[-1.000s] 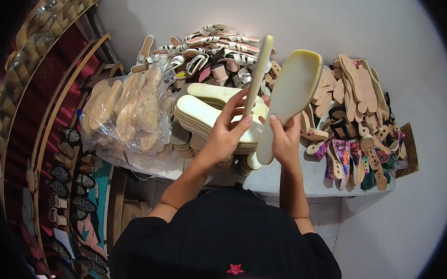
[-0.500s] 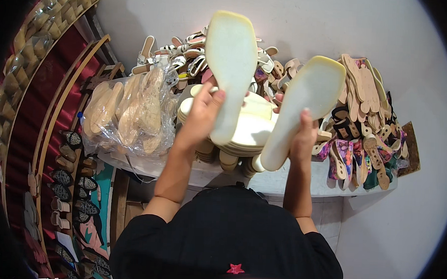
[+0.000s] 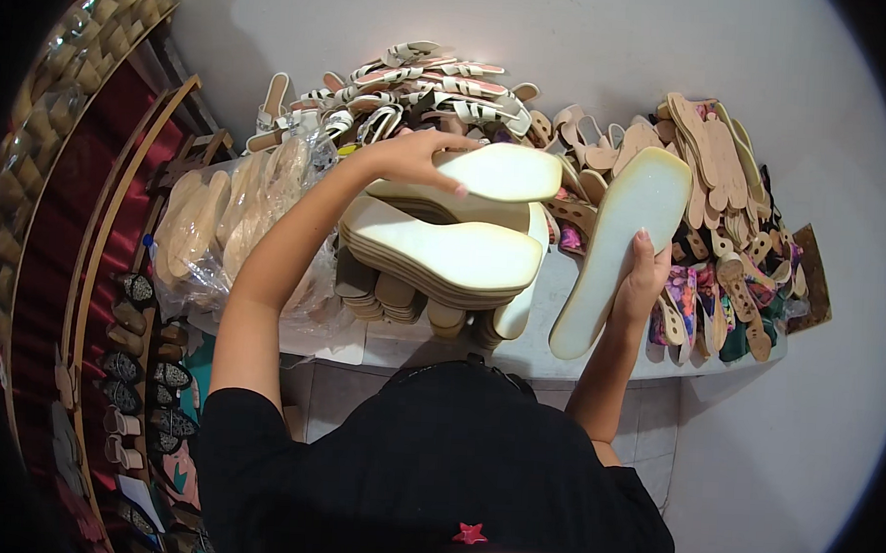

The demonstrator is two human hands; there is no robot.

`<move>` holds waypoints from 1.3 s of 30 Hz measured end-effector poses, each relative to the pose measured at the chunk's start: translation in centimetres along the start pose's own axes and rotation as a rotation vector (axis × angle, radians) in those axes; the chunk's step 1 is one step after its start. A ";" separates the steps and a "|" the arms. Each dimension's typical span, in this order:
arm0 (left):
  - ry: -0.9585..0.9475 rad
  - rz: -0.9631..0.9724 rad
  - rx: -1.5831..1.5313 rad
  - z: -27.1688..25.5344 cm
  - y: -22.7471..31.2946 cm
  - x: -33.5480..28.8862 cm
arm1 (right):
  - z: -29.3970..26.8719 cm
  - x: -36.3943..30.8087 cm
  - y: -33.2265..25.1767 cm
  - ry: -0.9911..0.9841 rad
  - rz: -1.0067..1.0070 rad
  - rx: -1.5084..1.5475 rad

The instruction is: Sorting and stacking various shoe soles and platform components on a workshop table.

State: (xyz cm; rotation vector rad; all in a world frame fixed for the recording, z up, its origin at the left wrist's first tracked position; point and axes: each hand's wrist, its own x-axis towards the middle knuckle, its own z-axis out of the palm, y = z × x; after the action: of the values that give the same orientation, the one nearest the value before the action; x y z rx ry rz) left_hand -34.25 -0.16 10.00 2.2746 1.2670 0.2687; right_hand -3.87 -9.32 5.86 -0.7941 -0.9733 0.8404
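Note:
My left hand (image 3: 418, 159) grips a pale shoe sole (image 3: 512, 173) at its narrow end, holding it nearly level over the back of a pile. In front of it lies a stack of similar white soles (image 3: 454, 252), with wide toes to the right. My right hand (image 3: 645, 277) is closed on another pale sole (image 3: 625, 225), thumb across its face. That sole is tilted upright, to the right of the stack and apart from it. The fingers of my right hand are mostly hidden behind the sole.
Tan soles in clear plastic (image 3: 243, 208) lie left of the stack. White strappy sandals (image 3: 422, 88) are heaped against the wall. Flat tan soles (image 3: 710, 160) and flowered wedge pieces (image 3: 684, 297) sit on the table's right. Shelves of shoes (image 3: 123, 361) line the left.
My left hand has swung its sole down from upright to nearly level over the pile. The right hand's sole has moved slightly right and lower. The stack is now less covered.

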 end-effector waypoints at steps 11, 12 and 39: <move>-0.010 0.094 0.063 1.5 -2.2 -0.4 | -2.2 0.1 0.5 0.050 0.018 0.001; -0.011 0.091 0.061 1.4 -2.1 -0.5 | -2.0 0.1 0.6 0.058 0.028 0.001; 0.163 0.061 -0.046 0.6 -3.7 -1.7 | -1.2 1.4 0.0 0.017 0.023 0.195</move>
State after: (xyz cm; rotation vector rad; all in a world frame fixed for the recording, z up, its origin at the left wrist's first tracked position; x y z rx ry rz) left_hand -37.66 -0.21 7.67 2.2927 1.2582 0.5098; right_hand -2.34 -8.31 6.00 -0.6448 -0.8534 0.9321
